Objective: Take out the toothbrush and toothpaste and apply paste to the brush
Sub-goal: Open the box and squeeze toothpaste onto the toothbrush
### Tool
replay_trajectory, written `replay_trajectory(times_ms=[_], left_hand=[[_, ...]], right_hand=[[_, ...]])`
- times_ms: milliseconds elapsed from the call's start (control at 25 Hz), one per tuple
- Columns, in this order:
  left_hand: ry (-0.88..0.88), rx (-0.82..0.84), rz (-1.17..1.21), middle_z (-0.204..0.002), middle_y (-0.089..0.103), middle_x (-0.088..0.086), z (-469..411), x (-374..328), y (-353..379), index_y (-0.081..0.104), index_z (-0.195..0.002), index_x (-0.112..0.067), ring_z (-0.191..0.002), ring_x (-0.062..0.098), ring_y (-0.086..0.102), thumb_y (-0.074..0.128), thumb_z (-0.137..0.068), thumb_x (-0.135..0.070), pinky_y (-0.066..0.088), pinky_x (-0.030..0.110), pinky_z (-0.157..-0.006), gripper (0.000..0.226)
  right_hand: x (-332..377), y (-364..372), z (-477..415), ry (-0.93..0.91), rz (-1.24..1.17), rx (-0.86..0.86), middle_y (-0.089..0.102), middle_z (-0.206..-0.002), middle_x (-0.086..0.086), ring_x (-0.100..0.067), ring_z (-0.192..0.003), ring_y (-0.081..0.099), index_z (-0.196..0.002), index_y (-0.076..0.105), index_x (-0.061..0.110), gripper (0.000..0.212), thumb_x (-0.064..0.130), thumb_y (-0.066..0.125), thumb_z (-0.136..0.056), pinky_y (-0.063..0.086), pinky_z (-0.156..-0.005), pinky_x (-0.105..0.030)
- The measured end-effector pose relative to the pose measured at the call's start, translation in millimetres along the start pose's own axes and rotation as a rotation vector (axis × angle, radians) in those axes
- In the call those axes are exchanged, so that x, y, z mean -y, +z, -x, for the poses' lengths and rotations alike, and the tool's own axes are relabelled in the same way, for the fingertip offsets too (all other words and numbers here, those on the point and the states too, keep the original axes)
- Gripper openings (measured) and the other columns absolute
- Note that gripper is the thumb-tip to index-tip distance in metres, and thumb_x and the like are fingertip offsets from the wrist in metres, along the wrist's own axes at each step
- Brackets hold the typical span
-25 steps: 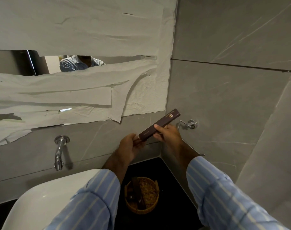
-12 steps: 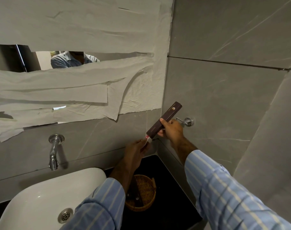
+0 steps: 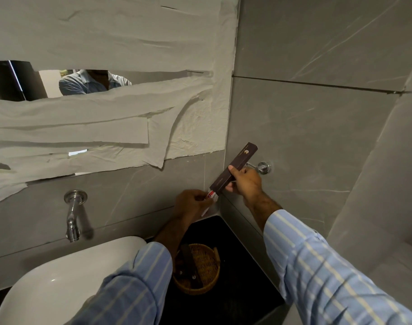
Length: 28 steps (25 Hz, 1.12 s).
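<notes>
a slim dark brown box [image 3: 235,169] is held tilted in front of the grey tiled corner, its upper end raised toward the right wall and its lower, open end pointing down to the left. the box is gripped around its lower half by the right hand [image 3: 246,182], with the thumb laid along the near face and the fingers wrapped behind. out of the open lower end a small white and red toothpaste tube [image 3: 210,197] is seen partly emerged, and it is pinched between the fingertips of the left hand [image 3: 191,204], which is otherwise curled closed just below and to the left of the box. whether a toothbrush is inside the box cannot be told. both forearms are covered by light blue striped sleeves [image 3: 317,266]. below the hands, a round wicker basket [image 3: 201,281] holding further dark boxes is set on the black counter [image 3: 235,301], beside a white basin [image 3: 59,285]. a chrome tap [image 3: 73,214] is mounted on the wall above the basin, and a mirror [image 3: 17,80] above it is largely covered with strips of paper.
</notes>
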<state>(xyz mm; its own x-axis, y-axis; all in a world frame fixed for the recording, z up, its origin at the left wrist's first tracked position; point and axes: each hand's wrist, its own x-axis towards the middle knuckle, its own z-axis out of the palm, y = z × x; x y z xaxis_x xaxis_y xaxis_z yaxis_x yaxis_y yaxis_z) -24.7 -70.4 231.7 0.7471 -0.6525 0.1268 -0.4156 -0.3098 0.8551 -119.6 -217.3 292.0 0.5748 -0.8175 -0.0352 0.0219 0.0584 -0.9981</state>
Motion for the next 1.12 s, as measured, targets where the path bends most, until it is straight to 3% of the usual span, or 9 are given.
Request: replay_trajectory(times_ms=[120, 200, 360, 520, 640, 760, 920, 1000, 1120], left_hand=[[0.092, -0.075, -0.034, -0.068, 0.073, -0.01, 4.3, 6.2, 0.7, 0.08, -0.093, -0.02, -0.065, 0.006, 0.07, 0.077, -0.079, -0.04, 0.053, 0.018, -0.064, 0.025], [0.105, -0.076, 0.054, -0.059, 0.071, -0.012, 8.9, 14.9, 1.0, 0.081, -0.092, -0.015, -0.057, 0.002, 0.068, 0.077, -0.079, -0.033, 0.051, 0.014, -0.058, 0.022], [0.06, -0.034, 0.171, -0.058, 0.074, -0.014, 18.9, 37.3, -11.7, 0.08, -0.083, -0.024, -0.051, -0.002, 0.067, 0.077, -0.08, -0.02, 0.047, 0.008, -0.05, 0.006], [-0.054, -0.071, 0.297, -0.056, 0.075, -0.006, 27.4, 57.2, -30.0, 0.077, -0.071, -0.028, -0.049, 0.004, 0.067, 0.077, -0.081, -0.008, 0.05, 0.012, -0.048, 0.022], [-0.128, -0.094, 0.388, -0.06, 0.076, -0.003, 31.5, 63.5, -36.4, 0.079, -0.077, -0.023, -0.051, 0.006, 0.07, 0.078, -0.081, -0.009, 0.053, 0.015, -0.049, 0.014], [-0.204, -0.083, 0.444, -0.058, 0.075, -0.003, 31.7, 61.8, -30.7, 0.078, -0.085, -0.018, -0.048, 0.004, 0.067, 0.077, -0.082, -0.013, 0.051, 0.014, -0.046, 0.006], [-0.286, 0.039, 0.47, -0.068, 0.074, 0.007, 34.3, 59.5, -1.0, 0.077, -0.097, -0.003, -0.053, 0.01, 0.068, 0.075, -0.084, -0.014, 0.055, 0.022, -0.051, 0.017], [-0.329, 0.087, 0.44, -0.074, 0.075, 0.013, 40.0, 61.7, 19.7, 0.077, -0.094, 0.003, -0.061, 0.019, 0.069, 0.076, -0.083, -0.018, 0.058, 0.032, -0.061, 0.023], [-0.359, 0.119, 0.273, -0.078, 0.077, 0.008, 53.2, 69.5, 54.2, 0.08, -0.083, -0.009, -0.074, 0.02, 0.071, 0.076, -0.082, -0.028, 0.058, 0.034, -0.073, 0.02]], right_hand=[[-0.1, -2.2, -2.1, -0.015, -0.005, -0.027, 0.075, -0.1, -0.016, -0.017, -0.067, 0.075, -0.097, 0.061, 0.007, 0.02, 0.026, 0.065, -0.093, 0.064, -0.063, -0.034], [0.3, -4.0, -3.8, -0.03, 0.017, -0.058, 0.075, -0.099, -0.017, -0.02, -0.068, 0.075, -0.092, 0.061, 0.009, 0.018, 0.026, 0.065, -0.093, 0.064, -0.068, -0.039], [7.7, -16.0, -6.9, -0.078, 0.068, -0.162, 0.076, -0.095, -0.015, -0.025, -0.073, 0.076, -0.1, 0.062, 0.005, 0.027, 0.03, 0.066, -0.092, 0.064, -0.072, -0.045], [3.8, -28.9, -9.1, -0.099, 0.106, -0.227, 0.075, -0.097, -0.012, -0.024, -0.075, 0.076, -0.106, 0.061, 0.009, 0.027, 0.032, 0.065, -0.092, 0.064, -0.069, -0.043], [-8.1, -32.3, -5.4, -0.072, 0.115, -0.235, 0.075, -0.095, -0.01, -0.024, -0.076, 0.076, -0.103, 0.063, 0.012, 0.022, 0.032, 0.065, -0.092, 0.064, -0.07, -0.043], [-25.2, -35.5, 2.5, 0.062, 0.121, -0.163, 0.074, -0.083, -0.014, -0.024, -0.063, 0.071, -0.092, 0.065, 0.008, 0.023, 0.031, 0.065, -0.092, 0.063, -0.068, -0.042], [-56.8, -47.0, 26.0, 0.265, 0.137, -0.041, 0.066, -0.07, -0.012, -0.019, -0.05, 0.06, -0.084, 0.063, 0.006, 0.022, 0.026, 0.062, -0.094, 0.054, -0.043, -0.026], [-77.0, -58.8, 41.9, 0.37, 0.155, -0.006, 0.062, -0.071, -0.01, -0.018, -0.054, 0.059, -0.08, 0.061, 0.007, 0.024, 0.025, 0.06, -0.096, 0.057, -0.052, -0.029], [-109.8, -81.6, 65.3, 0.498, 0.176, 0.033, 0.058, -0.073, -0.008, -0.018, -0.059, 0.057, -0.084, 0.06, 0.008, 0.021, 0.024, 0.056, -0.097, 0.055, -0.062, -0.031]])
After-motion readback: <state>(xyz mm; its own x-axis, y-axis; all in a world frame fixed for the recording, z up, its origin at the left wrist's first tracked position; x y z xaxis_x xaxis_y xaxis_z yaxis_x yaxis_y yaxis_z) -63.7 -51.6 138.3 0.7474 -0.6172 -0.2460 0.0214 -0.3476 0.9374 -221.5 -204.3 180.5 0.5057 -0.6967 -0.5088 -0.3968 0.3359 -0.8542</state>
